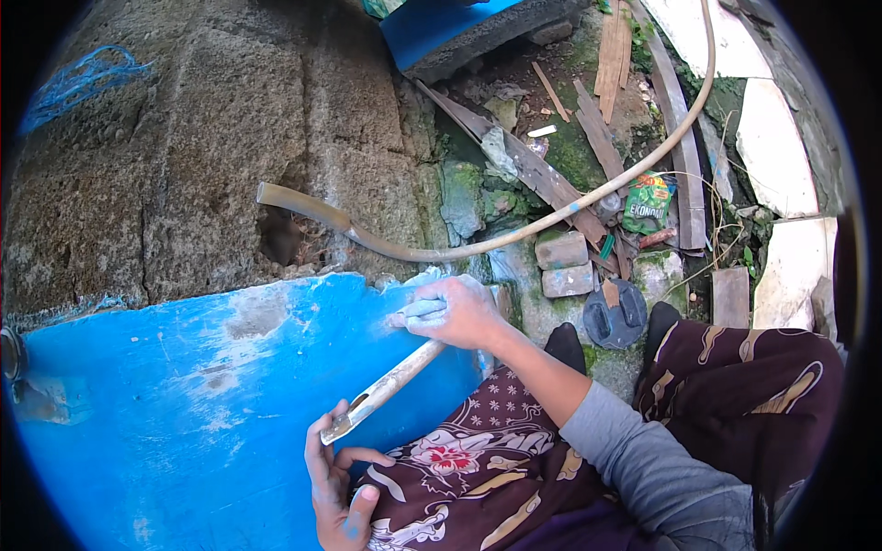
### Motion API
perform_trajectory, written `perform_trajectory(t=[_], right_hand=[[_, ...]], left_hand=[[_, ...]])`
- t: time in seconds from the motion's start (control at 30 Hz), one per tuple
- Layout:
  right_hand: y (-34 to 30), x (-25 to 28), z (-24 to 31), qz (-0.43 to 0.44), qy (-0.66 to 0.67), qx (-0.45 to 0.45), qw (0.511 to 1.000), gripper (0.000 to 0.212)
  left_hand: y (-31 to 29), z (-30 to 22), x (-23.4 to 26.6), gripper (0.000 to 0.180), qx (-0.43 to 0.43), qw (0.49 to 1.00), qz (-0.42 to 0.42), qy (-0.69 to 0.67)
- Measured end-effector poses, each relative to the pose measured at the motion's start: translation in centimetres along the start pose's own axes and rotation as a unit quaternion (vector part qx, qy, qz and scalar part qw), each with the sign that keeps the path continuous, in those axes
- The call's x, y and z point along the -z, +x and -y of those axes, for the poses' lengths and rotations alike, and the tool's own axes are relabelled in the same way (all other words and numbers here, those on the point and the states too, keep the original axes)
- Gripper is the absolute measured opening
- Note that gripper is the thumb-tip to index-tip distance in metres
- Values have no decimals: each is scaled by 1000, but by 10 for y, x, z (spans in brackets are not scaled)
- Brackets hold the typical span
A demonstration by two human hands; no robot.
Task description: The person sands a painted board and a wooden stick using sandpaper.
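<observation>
Against a rough stone wall (184, 138), blue painted panel (184, 404) at left, left hand (335, 487) loosely curled, grip empty beside the handle end, pale paint-caked brush (386, 386) slanting up, right hand (459, 312) clenched around its head, bent hose (514, 234) behind

A rough stone wall (184, 138) meets mossy ground (570, 156) littered with wood scraps (611, 55) in daylight.

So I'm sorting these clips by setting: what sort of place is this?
Probably an outdoor yard or alley beside a rough stone wall. Mossy ground littered with wood scraps, a hose and loose bricks suggests it. The right hand rests on a worn blue-painted surface.
</observation>
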State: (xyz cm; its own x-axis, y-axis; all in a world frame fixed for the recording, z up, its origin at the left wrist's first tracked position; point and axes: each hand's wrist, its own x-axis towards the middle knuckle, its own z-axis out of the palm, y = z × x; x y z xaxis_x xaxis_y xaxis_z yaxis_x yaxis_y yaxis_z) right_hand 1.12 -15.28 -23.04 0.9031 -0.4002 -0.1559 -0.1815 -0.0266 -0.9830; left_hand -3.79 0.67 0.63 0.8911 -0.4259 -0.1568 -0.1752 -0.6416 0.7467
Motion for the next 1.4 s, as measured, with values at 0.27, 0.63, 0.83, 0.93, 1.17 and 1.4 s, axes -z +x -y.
perform_trajectory(t=[0.27,0.63,0.83,0.93,1.17,1.4], right_hand=[[2,-6,-43,-65,-113,-43,990,41],[0,-2,-30,24,-7,-53,998,48],[1,4,-28,-11,-40,-20,999,47],[2,9,7,42,0,56,998,38],[0,-6,-50,-69,-107,-75,989,37],[-4,14,28,-19,10,50,999,36]], left_hand=[[3,1,-5,98,1,1000,9,-9],[1,1,-5,98,-1,1000,-6,-4],[2,0,-3,99,2,1000,2,7],[2,2,0,99,-10,1000,2,7],[1,1,-2,98,3,1000,14,-4],[1,2,1,97,-17,1000,18,-15]])
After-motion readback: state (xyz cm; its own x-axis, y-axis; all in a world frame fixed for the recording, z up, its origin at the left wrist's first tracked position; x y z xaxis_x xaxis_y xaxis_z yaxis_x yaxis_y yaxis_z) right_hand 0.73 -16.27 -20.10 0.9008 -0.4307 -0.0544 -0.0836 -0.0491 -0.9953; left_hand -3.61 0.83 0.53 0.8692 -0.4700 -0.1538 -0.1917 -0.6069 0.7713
